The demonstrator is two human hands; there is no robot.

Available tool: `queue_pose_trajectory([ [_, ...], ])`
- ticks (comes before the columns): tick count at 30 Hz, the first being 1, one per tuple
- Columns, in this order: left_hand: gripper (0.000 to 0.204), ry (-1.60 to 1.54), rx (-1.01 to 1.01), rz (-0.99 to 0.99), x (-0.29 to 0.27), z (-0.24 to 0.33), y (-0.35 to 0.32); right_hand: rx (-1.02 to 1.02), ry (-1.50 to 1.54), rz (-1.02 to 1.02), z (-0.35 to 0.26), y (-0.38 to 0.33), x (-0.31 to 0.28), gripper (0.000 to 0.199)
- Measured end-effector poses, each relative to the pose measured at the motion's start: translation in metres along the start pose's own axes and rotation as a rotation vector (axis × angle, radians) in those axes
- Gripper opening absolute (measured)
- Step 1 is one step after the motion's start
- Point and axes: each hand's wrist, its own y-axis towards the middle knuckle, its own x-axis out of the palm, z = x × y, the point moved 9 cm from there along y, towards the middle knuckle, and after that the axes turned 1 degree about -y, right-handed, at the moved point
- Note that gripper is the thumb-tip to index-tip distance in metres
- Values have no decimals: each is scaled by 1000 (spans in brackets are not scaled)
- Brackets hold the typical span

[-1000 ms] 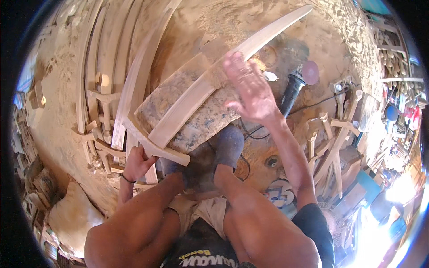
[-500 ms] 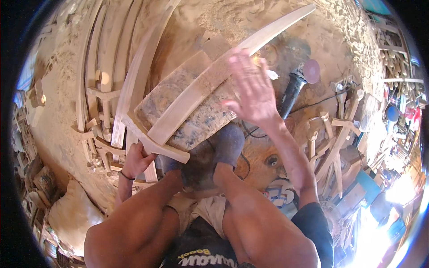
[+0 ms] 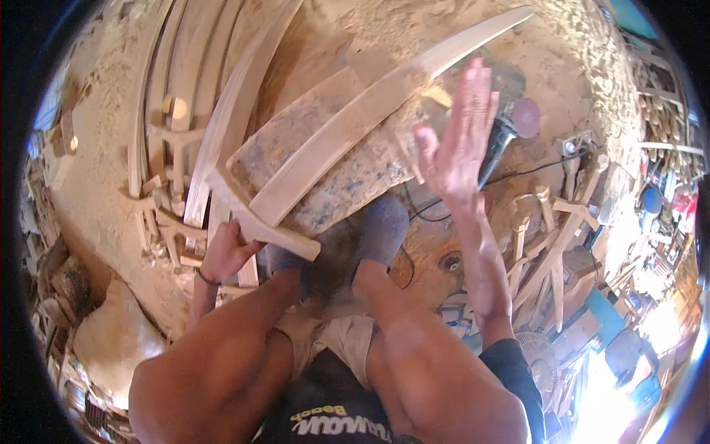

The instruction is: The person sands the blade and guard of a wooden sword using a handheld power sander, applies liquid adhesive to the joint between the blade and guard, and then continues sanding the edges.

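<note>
You were sitting low with your knees up, and a long curved wooden piece lay slanted across a rough block in front of your shoes. Your left hand had its grip closed around the near end of that piece, where a short crossbar joins it, pinning it down on the block. Your right hand was up in the air above the block, flat and wide open, fingers spread, holding nothing. It looked a bit blurry.

It seemed you were checking or wiping the wood between rounds of smoothing it. A power sander lay on the sawdust floor just behind your right hand. The next move, I think, would need that free hand to come down on the wood or the tool, while your left grip kept the piece from sliding.

More curved wooden parts lay to your left.
</note>
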Motion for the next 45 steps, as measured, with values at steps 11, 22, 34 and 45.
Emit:
queue_pose_trajectory([
  [11, 36, -176, 3, -55, 1, 59, 11, -229, 132, -737, -130, -83, 79, 105],
  [22, 35, -220, -95, -130, 15, 63, 9, -60, 70, -829, -121, -98, 69, 102],
  [34, 37, -511, 14, -100, 34, 54, 17, 1196, 378, 98, 179, -210, 73, 71],
  [45, 43, -407, 27, -118, 39, 68, 24, 897, 628, 408, 121, -141, 7, 25],
])
